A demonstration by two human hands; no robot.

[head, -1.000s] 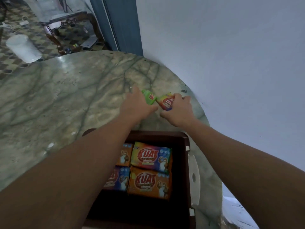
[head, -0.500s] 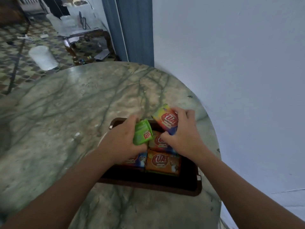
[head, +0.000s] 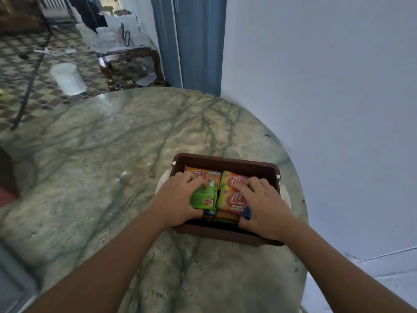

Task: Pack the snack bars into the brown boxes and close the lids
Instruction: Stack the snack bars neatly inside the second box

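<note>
Green-veined marble table (head: pixel 117 154) against pale wall (head: pixel 316 86) — blue door frame (head: pixel 194 41), patterned tile floor (head: pixel 20 84), white bucket (head: pixel 67 78).

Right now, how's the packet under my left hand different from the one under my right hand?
The green packet under the left hand is plain green with a small red logo at its corner; the rainbow packet under the right hand is orange, yellow and pink with a large red logo. The green packet sits on the left side of the brown box, the rainbow packet on the right. Both lie flat atop other packets, side by side.
</note>
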